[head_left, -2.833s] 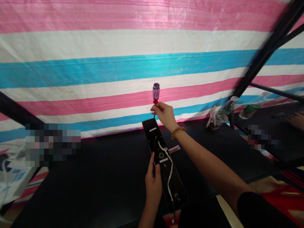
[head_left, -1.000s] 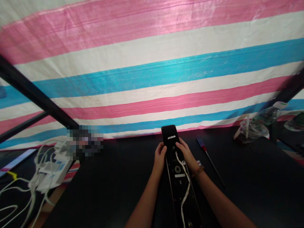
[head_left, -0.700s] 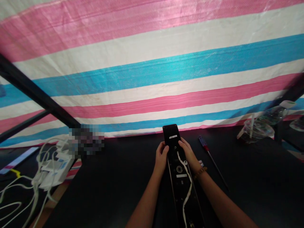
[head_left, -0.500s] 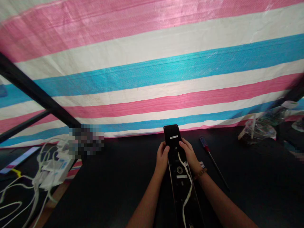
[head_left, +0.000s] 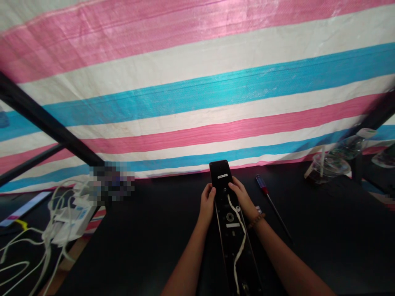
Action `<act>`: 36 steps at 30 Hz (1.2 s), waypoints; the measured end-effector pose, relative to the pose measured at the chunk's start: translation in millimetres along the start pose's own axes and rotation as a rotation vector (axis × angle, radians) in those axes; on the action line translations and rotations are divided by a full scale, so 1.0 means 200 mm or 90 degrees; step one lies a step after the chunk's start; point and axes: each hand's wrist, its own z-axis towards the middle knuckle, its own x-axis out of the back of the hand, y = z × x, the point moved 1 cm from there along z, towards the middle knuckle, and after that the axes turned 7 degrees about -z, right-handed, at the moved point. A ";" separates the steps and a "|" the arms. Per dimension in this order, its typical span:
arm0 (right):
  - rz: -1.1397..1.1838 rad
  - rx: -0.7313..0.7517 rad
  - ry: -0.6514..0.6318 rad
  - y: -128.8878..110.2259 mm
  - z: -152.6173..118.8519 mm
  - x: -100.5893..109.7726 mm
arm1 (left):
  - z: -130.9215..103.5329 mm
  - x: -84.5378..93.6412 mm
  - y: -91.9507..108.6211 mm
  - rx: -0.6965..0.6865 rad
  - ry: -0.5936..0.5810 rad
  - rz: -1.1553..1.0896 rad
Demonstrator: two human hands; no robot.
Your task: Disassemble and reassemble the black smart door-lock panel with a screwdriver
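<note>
A long, narrow black panel (head_left: 224, 242) stretches away from me over the black table, its far end tilted up. Screw holes, a round fitting and white labels (head_left: 232, 225) dot the face toward me, and a white cable (head_left: 244, 238) runs down it. My left hand (head_left: 206, 204) grips the panel's left edge, thumb on the face. On the opposite edge my right hand (head_left: 245, 202) holds it the same way, with a beaded bracelet at the wrist. Both sets of fingers are partly hidden beneath the panel. Right of it lies a screwdriver (head_left: 261, 184) with a clear and red handle.
At the far right stand a clear plastic cup (head_left: 336, 164) and a clear bottle (head_left: 352, 146). Tangled white cables (head_left: 49, 222) and a white box (head_left: 77, 224) are at the left. A striped tarp (head_left: 197, 102) hangs behind the table (head_left: 148, 230).
My view has shifted slightly, so the panel, both hands and the screwdriver appear a little farther left. Both hands keep the same grip on the panel.
</note>
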 end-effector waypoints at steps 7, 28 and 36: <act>0.004 0.002 0.001 -0.01 0.00 -0.01 | -0.01 0.00 0.00 0.003 -0.006 -0.006; -0.005 -0.001 0.002 0.02 0.01 0.00 | 0.00 0.00 -0.01 0.012 -0.010 -0.031; -0.021 0.006 -0.007 0.02 0.00 0.01 | -0.01 -0.01 0.00 0.028 0.003 -0.026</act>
